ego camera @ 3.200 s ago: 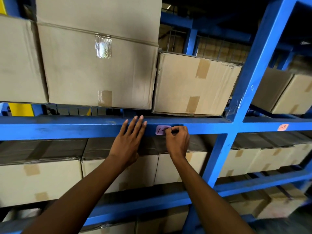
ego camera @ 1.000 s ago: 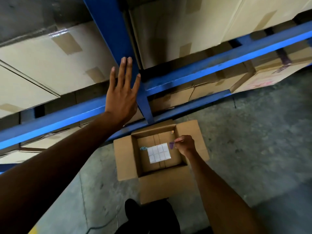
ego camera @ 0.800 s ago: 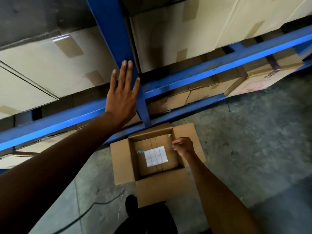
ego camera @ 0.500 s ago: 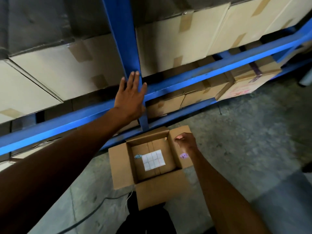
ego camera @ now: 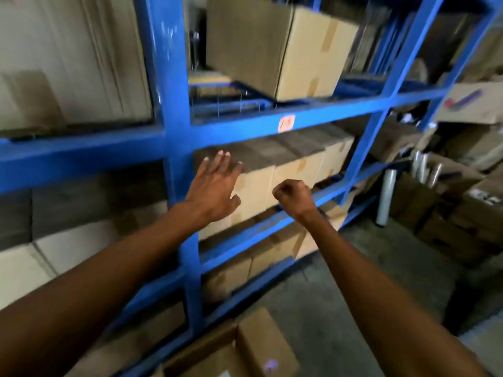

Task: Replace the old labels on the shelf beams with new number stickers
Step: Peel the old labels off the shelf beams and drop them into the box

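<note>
Your left hand (ego camera: 215,190) is spread flat, fingers straight, raised in front of the cartons below the shelf beam (ego camera: 272,123). Your right hand (ego camera: 292,195) is curled into a fist; whether it holds anything cannot be told. The old orange label (ego camera: 287,123) remains on the beam above both hands. Judged step: approach. Next, peel that label cleanly.

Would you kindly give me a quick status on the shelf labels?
Left hand open, right hand curled, contents unseen. Orange label on beam, untouched. Nothing in the way.
</note>
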